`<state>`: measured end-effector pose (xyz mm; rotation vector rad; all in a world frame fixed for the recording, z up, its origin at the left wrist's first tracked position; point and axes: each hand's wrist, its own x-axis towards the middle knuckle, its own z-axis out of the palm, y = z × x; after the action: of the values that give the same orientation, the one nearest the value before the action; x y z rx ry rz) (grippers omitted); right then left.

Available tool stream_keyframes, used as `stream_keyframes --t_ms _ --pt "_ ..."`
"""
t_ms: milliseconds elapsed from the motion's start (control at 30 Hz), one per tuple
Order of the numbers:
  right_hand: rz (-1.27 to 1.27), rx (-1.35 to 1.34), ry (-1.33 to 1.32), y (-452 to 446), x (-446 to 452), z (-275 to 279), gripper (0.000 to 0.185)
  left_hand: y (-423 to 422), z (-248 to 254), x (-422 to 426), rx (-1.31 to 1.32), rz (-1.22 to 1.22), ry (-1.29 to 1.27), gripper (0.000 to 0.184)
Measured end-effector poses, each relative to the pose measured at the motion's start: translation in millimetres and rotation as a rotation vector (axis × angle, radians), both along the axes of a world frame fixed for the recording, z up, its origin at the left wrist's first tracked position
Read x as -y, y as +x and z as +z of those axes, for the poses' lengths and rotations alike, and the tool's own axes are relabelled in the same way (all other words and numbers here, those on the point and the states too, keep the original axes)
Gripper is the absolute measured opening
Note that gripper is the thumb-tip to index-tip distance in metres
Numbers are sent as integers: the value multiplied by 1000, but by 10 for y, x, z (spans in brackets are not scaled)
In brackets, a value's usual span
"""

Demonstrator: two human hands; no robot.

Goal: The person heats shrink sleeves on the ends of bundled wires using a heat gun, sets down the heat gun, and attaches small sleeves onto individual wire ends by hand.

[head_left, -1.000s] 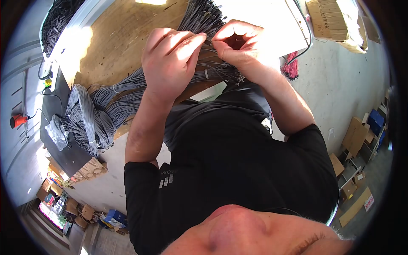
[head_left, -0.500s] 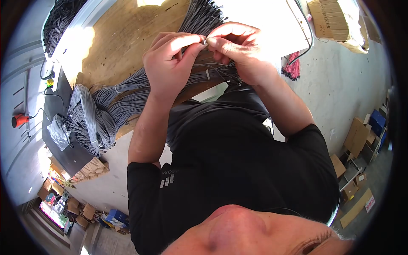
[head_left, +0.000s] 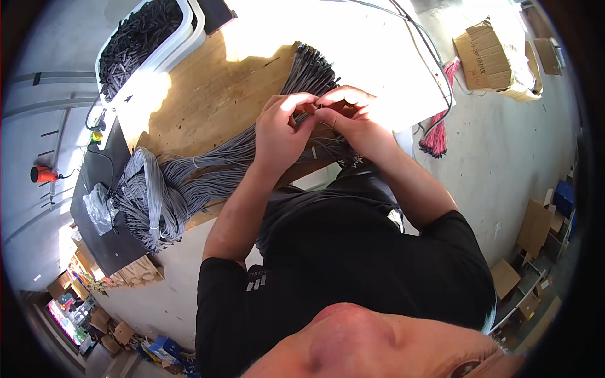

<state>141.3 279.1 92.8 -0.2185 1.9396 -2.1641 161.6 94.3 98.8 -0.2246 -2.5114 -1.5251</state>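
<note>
My left hand [head_left: 282,129] and my right hand [head_left: 362,123] meet fingertip to fingertip above the near edge of the wooden table [head_left: 208,94]. Between their pinched fingers is a small dark piece [head_left: 319,107], mostly hidden by the fingers. Just beyond them lies a fan of black cable ends [head_left: 312,68]. Long grey cables [head_left: 217,173] run beneath both hands along the table's front, tied in places with pale bands.
A white tub [head_left: 184,31] of short black pieces stands at the far left. Coiled grey cables [head_left: 151,195] lie near the left corner. Pink-red wires [head_left: 435,138] hang off the right edge; a cardboard box [head_left: 482,57] stands beyond. A clear plastic bag [head_left: 99,211] rests on the dark surface.
The whole view has shifted, so table, hands and cables sit lower and more of the tub shows. Both hands stay together, with the fingertips now covering more of the small piece.
</note>
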Motion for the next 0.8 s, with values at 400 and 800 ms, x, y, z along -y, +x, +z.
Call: stream_keyframes --t_ms 400,800 --pt "-50 -3 19 -152 -258 -85 15 -132 -241 299 202 109 331 14" --pt "162 -617 935 -80 -57 -76 21 -192 -245 280 311 164 459 19"
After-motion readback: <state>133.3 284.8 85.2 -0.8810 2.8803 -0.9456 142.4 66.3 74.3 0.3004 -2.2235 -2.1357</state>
